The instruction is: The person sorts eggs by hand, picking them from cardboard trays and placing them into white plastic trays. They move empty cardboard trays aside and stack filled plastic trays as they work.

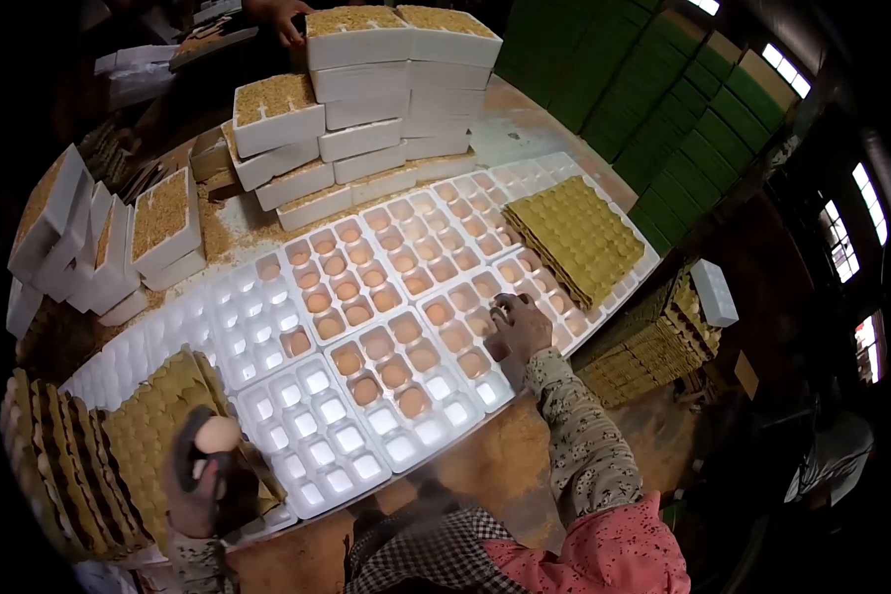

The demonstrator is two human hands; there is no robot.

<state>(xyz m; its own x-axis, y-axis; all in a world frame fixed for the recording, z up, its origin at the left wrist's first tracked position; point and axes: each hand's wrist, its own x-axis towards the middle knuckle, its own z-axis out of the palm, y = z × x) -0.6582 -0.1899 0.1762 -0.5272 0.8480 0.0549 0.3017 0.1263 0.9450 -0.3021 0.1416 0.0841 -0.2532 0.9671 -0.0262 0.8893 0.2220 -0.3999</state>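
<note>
My left hand (196,485) is closed around eggs (218,434) at the lower left, one of them showing pale above the fingers. It is over a stack of moulded pulp egg trays (148,421). On the right, my right hand (523,327) reaches down into a white foam tray (495,394) with its fingers curled; what they hold, if anything, is hidden. Brown eggs (394,373) sit in many cups around it. The foam tray (307,436) nearer my left hand has bare cups, and the one behind it (252,332) holds a few eggs.
Olive pulp trays (574,238) lie across the foam trays at the far right. White foam boxes (361,84) topped with sawdust-like filling are stacked behind, with another person's hand (285,22) beside them. More pulp trays (653,342) stand beyond the table's right edge, before green stacks (693,129).
</note>
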